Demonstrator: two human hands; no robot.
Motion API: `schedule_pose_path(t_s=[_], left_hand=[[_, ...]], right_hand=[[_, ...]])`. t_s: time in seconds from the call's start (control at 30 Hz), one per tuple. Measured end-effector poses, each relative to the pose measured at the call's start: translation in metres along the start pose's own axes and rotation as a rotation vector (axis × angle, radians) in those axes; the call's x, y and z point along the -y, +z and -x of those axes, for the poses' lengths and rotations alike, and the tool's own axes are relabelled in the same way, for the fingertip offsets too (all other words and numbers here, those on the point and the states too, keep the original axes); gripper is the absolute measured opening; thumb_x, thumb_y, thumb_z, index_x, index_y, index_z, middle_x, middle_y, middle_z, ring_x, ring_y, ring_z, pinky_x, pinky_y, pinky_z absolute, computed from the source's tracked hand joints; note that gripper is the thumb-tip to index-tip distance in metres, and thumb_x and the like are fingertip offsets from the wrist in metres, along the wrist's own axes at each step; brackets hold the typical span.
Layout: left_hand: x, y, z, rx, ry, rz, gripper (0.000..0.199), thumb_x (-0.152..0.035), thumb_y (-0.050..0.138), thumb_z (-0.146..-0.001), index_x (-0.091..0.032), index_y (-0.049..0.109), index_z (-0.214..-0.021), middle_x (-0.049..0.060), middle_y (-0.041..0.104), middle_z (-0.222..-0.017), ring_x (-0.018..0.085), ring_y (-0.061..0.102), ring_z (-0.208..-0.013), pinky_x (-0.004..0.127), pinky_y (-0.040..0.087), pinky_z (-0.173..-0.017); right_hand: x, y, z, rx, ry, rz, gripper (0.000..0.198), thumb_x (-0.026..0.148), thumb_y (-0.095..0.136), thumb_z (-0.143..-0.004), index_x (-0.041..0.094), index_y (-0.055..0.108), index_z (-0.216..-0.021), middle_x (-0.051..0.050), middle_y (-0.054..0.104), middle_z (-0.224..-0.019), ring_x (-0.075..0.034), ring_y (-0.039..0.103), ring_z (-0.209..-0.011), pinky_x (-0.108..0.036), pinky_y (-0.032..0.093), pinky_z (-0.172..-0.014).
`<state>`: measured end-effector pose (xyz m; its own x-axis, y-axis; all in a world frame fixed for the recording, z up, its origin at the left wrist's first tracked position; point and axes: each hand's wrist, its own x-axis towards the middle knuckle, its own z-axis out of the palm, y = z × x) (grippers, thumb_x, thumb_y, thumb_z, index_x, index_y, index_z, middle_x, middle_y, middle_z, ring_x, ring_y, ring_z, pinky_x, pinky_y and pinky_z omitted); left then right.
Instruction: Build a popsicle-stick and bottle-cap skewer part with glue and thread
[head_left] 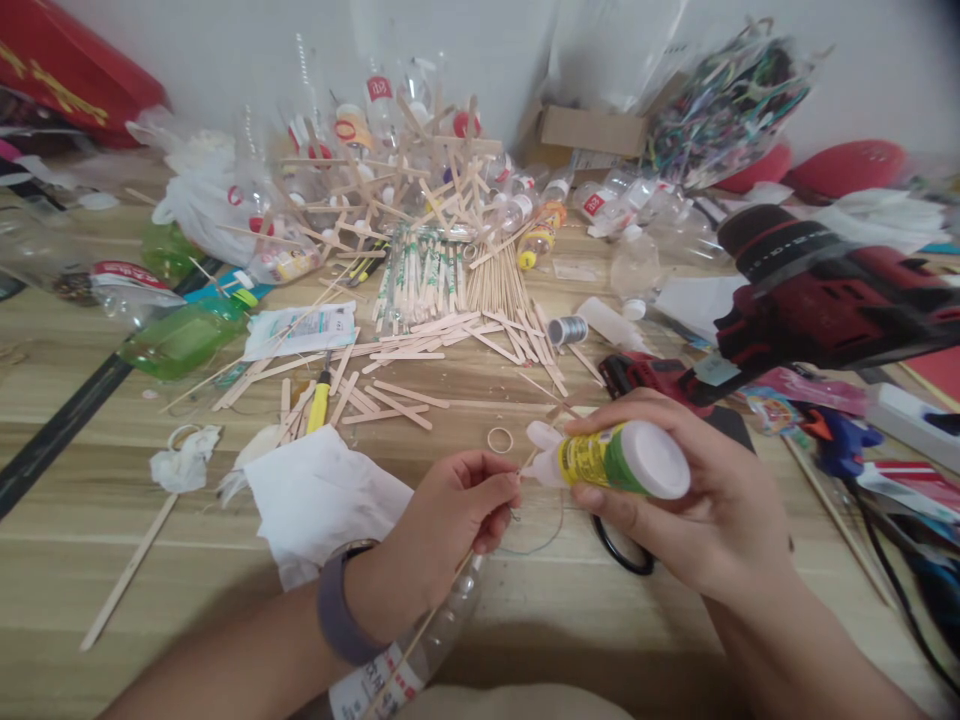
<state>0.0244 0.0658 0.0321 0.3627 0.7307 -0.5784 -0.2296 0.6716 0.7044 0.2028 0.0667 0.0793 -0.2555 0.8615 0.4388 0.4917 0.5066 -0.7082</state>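
My right hand (697, 490) wraps round a small white glue bottle (596, 460) with a yellow and green label. The bottle lies tilted on its side, its nozzle pointing left at my left fingertips. Pinched in my left hand (469, 500) is a thin wooden skewer (424, 630), which runs down toward me over a clear plastic bottle (450, 610). Glue nozzle and skewer end meet or nearly meet; I cannot tell which. Below my left fingers shows a small bit of bent wire (514, 515). On the table just beyond them lies a small pale ring (499, 439).
Loose craft sticks (390, 405) and a bundle of skewers (496, 280) spread across the middle. A red and black power drill (825, 300) stands at right, beside a blue glue gun (840, 440). White tissue (322, 495), a yellow cutter (318, 402) and a green bottle (184, 335) lie left.
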Motion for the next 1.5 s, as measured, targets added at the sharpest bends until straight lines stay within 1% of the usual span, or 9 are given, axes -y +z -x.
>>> schedule_pose_path(t_s=[0.4, 0.6, 0.73, 0.97, 1.1, 1.23, 1.3, 1.4, 1.5], left_hand=[[0.0008, -0.0008, 0.0007, 0.000, 0.002, 0.003, 0.021, -0.032, 0.072, -0.065, -0.017, 0.060, -0.073, -0.007, 0.050, -0.052, 0.004, 0.037, -0.041, 0.019, 0.021, -0.039], [0.0003, 0.0003, 0.0006, 0.000, -0.005, 0.002, 0.019, -0.030, 0.071, -0.066, -0.017, 0.059, -0.072, -0.008, 0.048, -0.048, 0.004, 0.036, -0.040, 0.019, 0.021, -0.038], [0.0006, 0.0003, 0.0009, 0.004, -0.001, 0.004, 0.021, -0.032, 0.071, -0.065, -0.016, 0.059, -0.072, -0.007, 0.050, -0.050, 0.004, 0.036, -0.040, 0.019, 0.021, -0.038], [0.0003, 0.0001, 0.0016, 0.009, -0.008, 0.007, 0.021, -0.032, 0.072, -0.065, -0.017, 0.058, -0.069, -0.007, 0.049, -0.049, 0.004, 0.036, -0.041, 0.018, 0.021, -0.039], [0.0009, -0.0005, 0.0008, 0.008, 0.000, 0.009, 0.020, -0.031, 0.072, -0.065, -0.016, 0.059, -0.072, -0.007, 0.050, -0.050, 0.004, 0.036, -0.040, 0.018, 0.021, -0.038], [0.0005, 0.0000, 0.0015, 0.020, -0.003, 0.006, 0.019, -0.030, 0.071, -0.066, -0.017, 0.058, -0.069, -0.008, 0.047, -0.045, 0.004, 0.034, -0.039, 0.018, 0.020, -0.037], [0.0003, 0.0003, 0.0019, 0.022, 0.002, 0.012, 0.019, -0.030, 0.071, -0.066, -0.017, 0.057, -0.069, -0.008, 0.048, -0.047, 0.004, 0.035, -0.040, 0.018, 0.020, -0.037], [0.0001, 0.0005, 0.0023, 0.016, 0.009, 0.015, 0.019, -0.030, 0.071, -0.066, -0.016, 0.059, -0.071, -0.007, 0.050, -0.050, 0.004, 0.037, -0.040, 0.018, 0.021, -0.037], [-0.0002, 0.0005, 0.0023, 0.020, 0.004, 0.008, 0.019, -0.030, 0.071, -0.067, -0.016, 0.058, -0.070, -0.008, 0.048, -0.047, 0.004, 0.036, -0.040, 0.018, 0.022, -0.037]], right_hand=[[-0.0007, -0.0001, -0.0015, -0.029, 0.017, -0.009, 0.022, 0.034, 0.078, -0.076, 0.027, 0.066, -0.094, -0.003, 0.068, -0.081, -0.022, 0.064, -0.071, -0.033, 0.050, -0.057], [0.0001, -0.0004, -0.0008, -0.014, 0.003, -0.009, 0.022, 0.032, 0.077, -0.077, 0.028, 0.065, -0.095, -0.002, 0.068, -0.083, -0.022, 0.064, -0.073, -0.033, 0.050, -0.059], [0.0006, -0.0005, -0.0007, -0.019, 0.015, 0.011, 0.022, 0.036, 0.077, -0.077, 0.030, 0.064, -0.095, -0.002, 0.067, -0.081, -0.023, 0.064, -0.072, -0.034, 0.049, -0.056], [-0.0003, -0.0013, 0.0002, 0.000, -0.001, 0.012, 0.024, 0.037, 0.075, -0.079, 0.030, 0.063, -0.098, -0.003, 0.068, -0.086, -0.024, 0.064, -0.078, -0.035, 0.050, -0.061], [-0.0006, -0.0012, -0.0006, 0.009, 0.003, 0.008, 0.023, 0.037, 0.075, -0.079, 0.031, 0.063, -0.098, -0.002, 0.068, -0.085, -0.023, 0.064, -0.075, -0.034, 0.050, -0.060], [-0.0011, -0.0007, -0.0003, 0.005, 0.007, 0.002, 0.024, 0.035, 0.076, -0.078, 0.031, 0.063, -0.098, -0.003, 0.068, -0.086, -0.025, 0.065, -0.078, -0.036, 0.050, -0.061], [-0.0013, -0.0008, -0.0002, 0.005, 0.009, 0.004, 0.024, 0.035, 0.076, -0.078, 0.031, 0.063, -0.098, -0.003, 0.068, -0.086, -0.026, 0.065, -0.079, -0.037, 0.050, -0.061], [-0.0016, -0.0011, -0.0007, 0.012, 0.000, 0.006, 0.023, 0.035, 0.075, -0.079, 0.031, 0.062, -0.098, -0.003, 0.067, -0.085, -0.024, 0.064, -0.077, -0.036, 0.050, -0.060], [-0.0020, -0.0008, -0.0013, 0.025, -0.016, 0.009, 0.022, 0.032, 0.074, -0.080, 0.029, 0.062, -0.097, -0.003, 0.067, -0.086, -0.023, 0.063, -0.076, -0.034, 0.050, -0.061]])
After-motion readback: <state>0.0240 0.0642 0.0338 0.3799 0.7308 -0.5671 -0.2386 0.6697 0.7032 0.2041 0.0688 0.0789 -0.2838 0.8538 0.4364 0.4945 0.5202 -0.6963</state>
